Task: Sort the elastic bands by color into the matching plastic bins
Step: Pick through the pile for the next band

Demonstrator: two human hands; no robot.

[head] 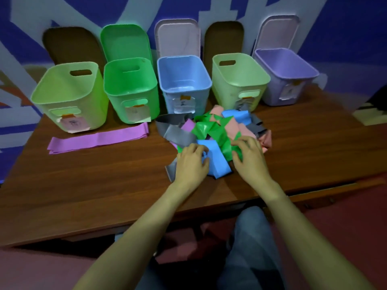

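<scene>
Left half of the table [88, 185] is bare wood, a wide lane fwd for me. Only the flat purple band [98, 139] lies across it, just in front of the lime bin [69, 97] & green bin [132, 88]. The pile of bands [211, 126] blocks the straight way to the blue bin [184, 80] & pale green bin [238, 80]. Right of it, free wood up to the lilac bin [287, 68]. All bin mouths open from above.

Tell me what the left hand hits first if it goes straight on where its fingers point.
The left hand grips the blue band; going on, it would probably meet the green band in the pile, well short of the blue bin.
</scene>
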